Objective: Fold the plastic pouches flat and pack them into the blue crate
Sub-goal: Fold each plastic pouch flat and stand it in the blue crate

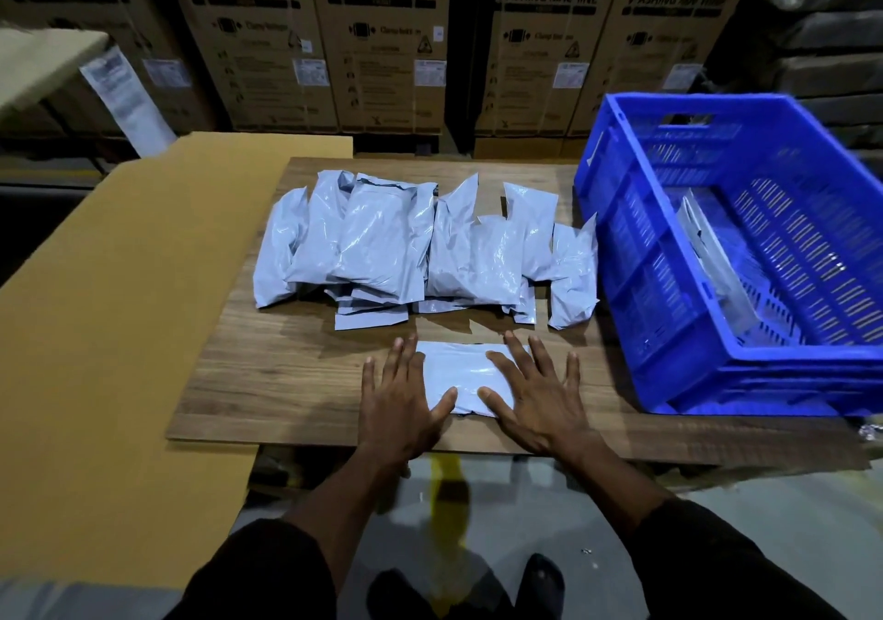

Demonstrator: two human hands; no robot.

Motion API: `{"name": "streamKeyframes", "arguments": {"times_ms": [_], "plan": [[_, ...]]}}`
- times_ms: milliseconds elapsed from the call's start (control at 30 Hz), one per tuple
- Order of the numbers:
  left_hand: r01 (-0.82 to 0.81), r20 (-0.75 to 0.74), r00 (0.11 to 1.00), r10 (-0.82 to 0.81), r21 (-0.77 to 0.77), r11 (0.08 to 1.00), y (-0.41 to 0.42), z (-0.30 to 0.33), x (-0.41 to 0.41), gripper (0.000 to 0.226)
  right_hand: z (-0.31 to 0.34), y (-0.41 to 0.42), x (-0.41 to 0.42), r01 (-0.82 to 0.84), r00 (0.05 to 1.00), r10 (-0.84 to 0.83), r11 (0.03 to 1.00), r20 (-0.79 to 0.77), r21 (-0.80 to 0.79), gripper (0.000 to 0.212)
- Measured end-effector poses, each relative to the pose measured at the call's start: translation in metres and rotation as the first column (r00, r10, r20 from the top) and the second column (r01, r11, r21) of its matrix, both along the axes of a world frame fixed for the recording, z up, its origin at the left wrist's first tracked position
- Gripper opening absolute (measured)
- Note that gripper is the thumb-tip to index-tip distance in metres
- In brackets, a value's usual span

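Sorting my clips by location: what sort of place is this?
Probably a warehouse or stockroom: stacked washing machine cartons behind a makeshift wooden board, with a blue crate for packing.

Glossy plastic pouch (pixel 466 375), wood-grain board (pixel 267 380)

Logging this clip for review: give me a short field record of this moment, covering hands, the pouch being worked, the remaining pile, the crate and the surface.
left hand: fingers spread, pressing flat on the left end of the pouch
right hand: fingers spread, pressing flat on the right end of the pouch
pouch being worked: grey, lying flat near the front edge of the wooden board
pile of pouches: grey, overlapping, behind the hands
blue crate: right of the pile, one grey pouch visible inside
cardboard sheet: left of the board
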State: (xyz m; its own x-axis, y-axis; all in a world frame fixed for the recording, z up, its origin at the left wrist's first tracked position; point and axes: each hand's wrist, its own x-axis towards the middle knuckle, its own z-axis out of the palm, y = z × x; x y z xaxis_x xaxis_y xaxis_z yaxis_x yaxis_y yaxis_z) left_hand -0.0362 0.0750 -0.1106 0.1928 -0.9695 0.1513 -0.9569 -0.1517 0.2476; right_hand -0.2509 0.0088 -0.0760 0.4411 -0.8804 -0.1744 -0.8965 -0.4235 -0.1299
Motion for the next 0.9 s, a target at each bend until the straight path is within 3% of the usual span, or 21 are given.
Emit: {"name": "streamKeyframes", "arguments": {"times_ms": [267,400,500,567,667,833,900], "plan": [[-0.007,0.025,1.000,0.008,-0.011,1.000,0.002,-0.005,0.000,0.087,0.004,-0.006,-0.027,0.017,1.000,-0.016,0.999,-0.003,0.032,0.086],[-0.073,-0.062,0.996,0.070,-0.040,0.997,0.002,-0.002,-0.005,0.093,0.009,-0.009,-0.028,0.027,0.999,-0.028,0.999,0.020,0.044,0.082],[0.073,-0.083,0.991,-0.104,-0.321,0.944,-0.002,-0.001,-0.012,0.064,0.013,0.001,-0.006,-0.038,0.991,0.065,0.974,0.118,-0.224,0.062],[0.227,-0.052,0.958,-0.283,-0.466,0.855,-0.016,0.001,-0.023,0.048,0.011,0.006,0.017,-0.138,0.967,0.186,0.958,0.174,-0.253,0.055],[0.209,-0.191,0.935,-0.297,-0.378,0.902,-0.033,0.003,-0.032,0.044,0.004,0.011,0.043,-0.166,0.951,0.197,0.976,0.237,-0.144,0.056],[0.215,0.015,0.974,-0.225,-0.352,0.911,-0.020,-0.026,-0.005,0.042,-0.009,0.012,0.043,-0.110,0.981,0.133,0.981,0.143,-0.162,0.054],[0.188,0.032,0.981,-0.189,-0.353,0.916,-0.017,-0.021,-0.005,0.042,-0.009,0.012,0.043,-0.084,0.985,0.106,0.983,0.136,-0.162,0.056]]}}
